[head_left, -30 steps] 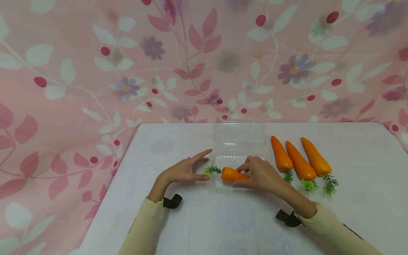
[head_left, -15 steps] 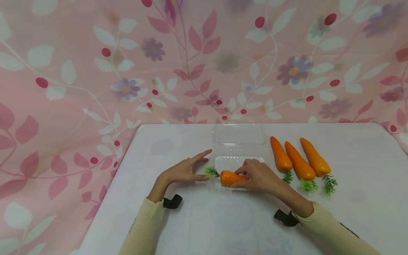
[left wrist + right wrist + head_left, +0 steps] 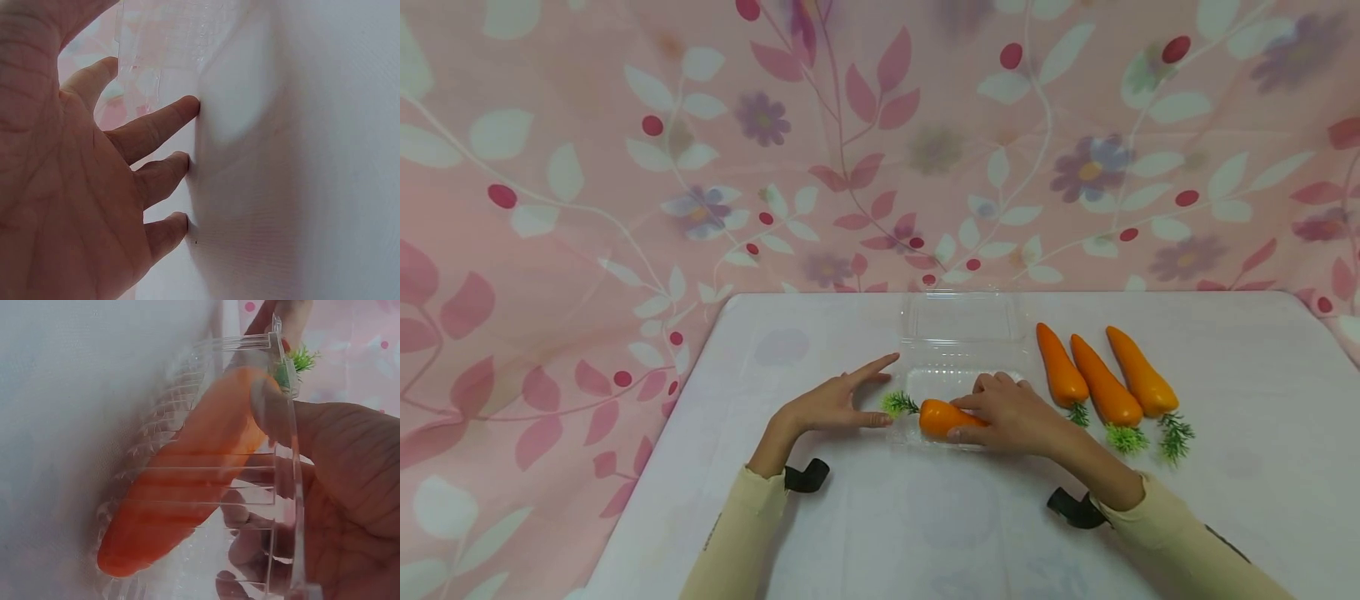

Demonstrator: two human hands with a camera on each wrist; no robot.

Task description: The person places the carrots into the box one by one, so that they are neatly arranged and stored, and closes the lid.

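Note:
An orange carrot (image 3: 942, 419) with a feathery green top (image 3: 897, 404) lies in the near part of a clear plastic clamshell box (image 3: 934, 379), its leaves poking over the left wall. My right hand (image 3: 1018, 417) holds it toward the tapered end, thumb on the near side and index finger across the far side. Seen through the wall in the right wrist view, the carrot (image 3: 181, 469) slants down to the box floor, the thumb against its thick end. At the box's left side my left hand (image 3: 823, 406) rests on the table, fingers spread, holding nothing; its thumb is close to the leaves.
Three more carrots (image 3: 1108, 379) with green tops lie side by side to the right of the box. The box's lid (image 3: 964, 317) is folded back toward the rear edge of the white-covered table (image 3: 925, 533). Behind hangs a pink floral curtain (image 3: 865, 167).
The carrot has come down and slightly toward me into the near part of the box. My right index finger has straightened a little over it. My left hand has stayed in place.

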